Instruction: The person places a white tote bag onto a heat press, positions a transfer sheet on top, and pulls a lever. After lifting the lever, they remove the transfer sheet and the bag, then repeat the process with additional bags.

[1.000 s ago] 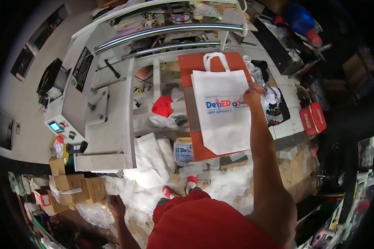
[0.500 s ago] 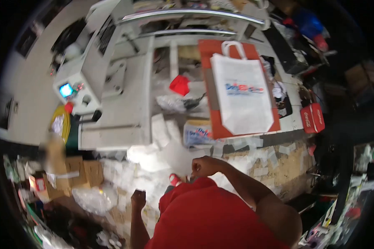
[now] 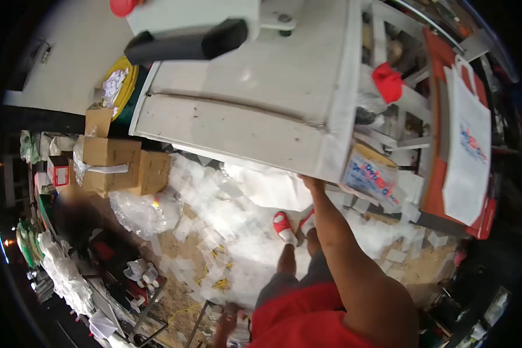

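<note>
My right hand [image 3: 312, 183] is at the front edge of the grey machine table [image 3: 226, 127], close to its right corner; its fingers are small and partly hidden there. Low in the view, my left hand [image 3: 228, 322] hangs beside my body, smeared by motion, with its fingers unclear. Right of the table, a white printed bag [image 3: 468, 145] lies on an orange-red board [image 3: 437, 133]. Between them are a red cloth [image 3: 387, 82] and a box with printed bags [image 3: 370, 173].
Cardboard boxes [image 3: 111, 159] and a clear plastic bag [image 3: 142, 213] stand at the left on a floor strewn with white pieces [image 3: 238, 232]. A black handle [image 3: 185, 46] juts out above the table. Yellow cord [image 3: 217, 283] lies near a metal frame [image 3: 151, 307].
The view has swung left and closer to the machine table. My right hand has gone from in front of my body to the table's edge. My left hand is lower in view.
</note>
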`<state>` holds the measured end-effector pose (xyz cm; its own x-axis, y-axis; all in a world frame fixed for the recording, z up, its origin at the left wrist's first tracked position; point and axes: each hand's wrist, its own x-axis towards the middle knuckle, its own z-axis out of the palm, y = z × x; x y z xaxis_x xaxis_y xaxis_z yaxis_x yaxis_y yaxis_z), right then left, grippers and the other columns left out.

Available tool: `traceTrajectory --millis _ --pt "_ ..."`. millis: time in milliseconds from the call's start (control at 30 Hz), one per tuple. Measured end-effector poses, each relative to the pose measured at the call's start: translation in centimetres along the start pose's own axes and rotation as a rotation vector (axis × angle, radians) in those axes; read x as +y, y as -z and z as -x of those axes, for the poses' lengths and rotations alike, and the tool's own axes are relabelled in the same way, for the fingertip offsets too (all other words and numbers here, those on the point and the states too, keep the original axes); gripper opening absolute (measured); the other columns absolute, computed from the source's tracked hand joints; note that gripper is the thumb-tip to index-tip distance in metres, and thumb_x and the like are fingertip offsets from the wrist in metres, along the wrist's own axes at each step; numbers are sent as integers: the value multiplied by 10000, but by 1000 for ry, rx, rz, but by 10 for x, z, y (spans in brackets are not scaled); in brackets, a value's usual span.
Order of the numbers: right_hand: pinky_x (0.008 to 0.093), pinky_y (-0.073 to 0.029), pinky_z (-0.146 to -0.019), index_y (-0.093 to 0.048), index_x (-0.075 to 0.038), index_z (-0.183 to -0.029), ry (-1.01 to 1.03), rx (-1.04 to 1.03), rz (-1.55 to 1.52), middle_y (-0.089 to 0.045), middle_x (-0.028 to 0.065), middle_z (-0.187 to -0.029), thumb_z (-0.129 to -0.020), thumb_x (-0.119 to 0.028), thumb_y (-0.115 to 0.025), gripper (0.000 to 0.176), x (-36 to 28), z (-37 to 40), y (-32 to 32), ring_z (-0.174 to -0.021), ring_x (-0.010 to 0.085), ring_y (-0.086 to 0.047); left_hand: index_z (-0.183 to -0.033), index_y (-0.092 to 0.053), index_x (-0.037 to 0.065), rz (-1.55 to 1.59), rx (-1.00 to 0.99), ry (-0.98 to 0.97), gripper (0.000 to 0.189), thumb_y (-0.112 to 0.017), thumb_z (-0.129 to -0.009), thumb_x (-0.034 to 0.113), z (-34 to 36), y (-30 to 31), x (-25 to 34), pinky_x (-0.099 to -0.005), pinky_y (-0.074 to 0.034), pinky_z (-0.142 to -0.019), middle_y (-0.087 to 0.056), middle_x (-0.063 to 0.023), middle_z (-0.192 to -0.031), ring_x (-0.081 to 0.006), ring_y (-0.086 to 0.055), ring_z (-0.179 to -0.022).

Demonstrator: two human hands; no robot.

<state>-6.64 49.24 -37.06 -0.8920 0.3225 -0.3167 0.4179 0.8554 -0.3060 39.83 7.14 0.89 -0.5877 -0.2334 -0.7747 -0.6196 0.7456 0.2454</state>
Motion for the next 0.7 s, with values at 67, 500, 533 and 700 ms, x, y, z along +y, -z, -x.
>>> traceTrajectory --millis 67,500,533,700 --pt "379 -522 -707 -677 -78 -1033 -43 175 -287 -711 101 -963 -737 -252 -797 364 -1 16 -7 -812 230 -663 -890 -629 60 7 -1 121 328 -623 -849 386 21 -9 -30 -467 -530 -741 -670 -190 -893 -348 -665 -868" --pt "392 -509 -693 -559 -8 -1109 -123 -72 -771 -672 159 -888 -757 -172 -734 425 -46 122 281 -770 294 -648 -1310 -442 53 390 169 -255 668 -687 -842 462 -132 -12 89 -414 -531 -832 -563 -184 -1246 -284 -596 -1109" --pt "373 -509 -691 -538 -7 -1171 -213 -107 -1036 -672 132 -880 -761 -156 -740 481 -44 147 314 -766 243 -644 -1403 -298 124 628 -27 -134 722 -647 -872 466 -125 17 146 -479 -488 -885 -441 -212 -1368 -348 -533 -1181" --pt "296 -487 -705 -436 -17 -1325 -308 -238 -1203 -631 88 -961 -823 -83 -709 575 -11 236 492 -824 136 -582 -1518 32 189 1061 -500 -134 885 -617 -927 295 -55 115 371 -419 -504 -859 -460 -195 -1374 -286 -591 -1064"
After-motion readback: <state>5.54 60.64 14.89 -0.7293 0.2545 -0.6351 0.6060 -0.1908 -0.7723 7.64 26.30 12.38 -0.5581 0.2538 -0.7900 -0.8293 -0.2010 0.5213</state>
